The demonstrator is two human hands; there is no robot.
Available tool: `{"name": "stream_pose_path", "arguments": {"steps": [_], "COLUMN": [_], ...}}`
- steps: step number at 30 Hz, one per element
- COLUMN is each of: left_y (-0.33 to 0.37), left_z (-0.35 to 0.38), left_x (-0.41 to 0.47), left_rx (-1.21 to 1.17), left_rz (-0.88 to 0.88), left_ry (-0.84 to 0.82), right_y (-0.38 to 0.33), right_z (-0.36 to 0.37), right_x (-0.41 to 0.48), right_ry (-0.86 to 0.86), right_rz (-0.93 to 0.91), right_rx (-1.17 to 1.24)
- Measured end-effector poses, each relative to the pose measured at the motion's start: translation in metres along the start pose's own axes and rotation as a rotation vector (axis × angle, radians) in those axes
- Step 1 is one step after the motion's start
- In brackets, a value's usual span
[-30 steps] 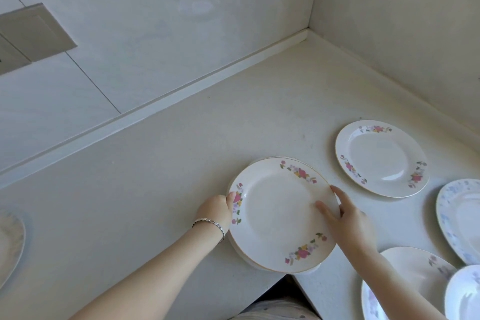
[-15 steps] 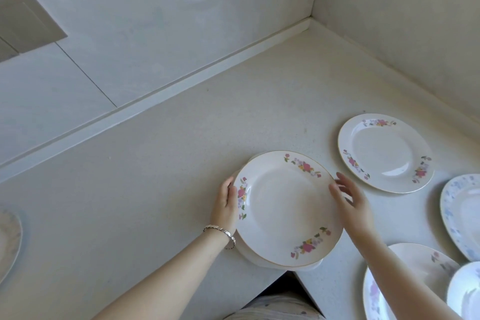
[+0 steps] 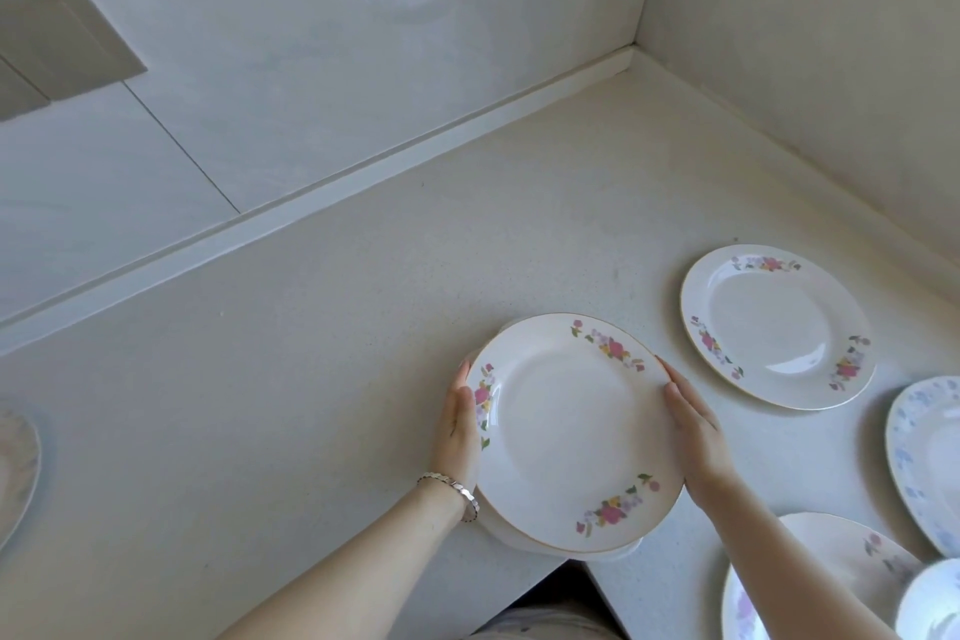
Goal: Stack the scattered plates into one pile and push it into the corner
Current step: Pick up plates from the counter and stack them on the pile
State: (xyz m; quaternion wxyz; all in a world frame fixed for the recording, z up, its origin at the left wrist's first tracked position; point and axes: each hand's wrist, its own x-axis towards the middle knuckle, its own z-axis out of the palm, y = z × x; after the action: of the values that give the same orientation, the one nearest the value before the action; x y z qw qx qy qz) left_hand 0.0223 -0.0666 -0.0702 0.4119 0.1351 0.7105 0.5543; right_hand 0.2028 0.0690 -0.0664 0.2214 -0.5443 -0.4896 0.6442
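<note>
Fingers [image 3: 675,392] of both hands press flat against opposite rims of the glossy round floral plate stack [image 3: 569,431]. Its near edge overhangs the speckled table [image 3: 363,307]; bare table stretches toward the corner [image 3: 631,55].

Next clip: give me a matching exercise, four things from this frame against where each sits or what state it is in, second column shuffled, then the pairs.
Things
1. pink-flowered plate pile
2. lone pink-flowered plate
3. blue-flowered plate
4. bracelet

Places or states
A. cut off by the right frame edge
B. on the left wrist
C. held at both sides, left hand and right hand
D. flat on the counter, untouched, near the right wall

Pairs: 1-C, 2-D, 3-A, 4-B
</note>
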Motion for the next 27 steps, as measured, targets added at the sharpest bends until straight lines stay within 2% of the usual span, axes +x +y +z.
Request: {"name": "stream_pose_path", "arguments": {"steps": [3, 6, 8, 10, 12, 17, 22, 25, 27], "left_y": [0.003, 0.008, 0.013, 0.015, 0.018, 0.004, -0.019, -0.035, -0.038], "left_z": [-0.009, -0.028, -0.043, -0.061, -0.087, -0.19, -0.302, -0.368, -0.382], "left_x": [0.001, 0.006, 0.006, 0.005, 0.003, -0.012, -0.049, -0.066, -0.066], "left_rx": [0.098, 0.172, 0.182, 0.149, -0.014, -0.38, -0.602, -0.758, -0.83], "left_rz": [-0.006, -0.034, -0.059, -0.127, -0.226, -0.477, -0.519, -0.506, -0.495], "left_ry": [-0.09, -0.149, -0.052, 0.13, 0.259, 0.475, 0.688, 0.795, 0.843], "right_y": [-0.007, -0.02, -0.034, -0.051, -0.064, -0.084, -0.084, -0.076, -0.075], "right_z": [0.001, 0.006, 0.018, 0.04, 0.069, 0.164, 0.274, 0.344, 0.355], "right_x": [0.002, 0.002, -0.003, -0.013, -0.022, -0.039, -0.065, -0.091, -0.099], "right_ry": [0.021, 0.058, 0.112, 0.083, -0.06, -0.428, -0.731, -0.849, -0.877], "right_rz": [-0.017, -0.103, -0.175, -0.328, -0.399, -0.429, -0.54, -0.61, -0.615], "right_rx": [-0.144, -0.576, -0.864, -0.967, -1.016, -1.104, -1.305, -1.38, -1.407]}}
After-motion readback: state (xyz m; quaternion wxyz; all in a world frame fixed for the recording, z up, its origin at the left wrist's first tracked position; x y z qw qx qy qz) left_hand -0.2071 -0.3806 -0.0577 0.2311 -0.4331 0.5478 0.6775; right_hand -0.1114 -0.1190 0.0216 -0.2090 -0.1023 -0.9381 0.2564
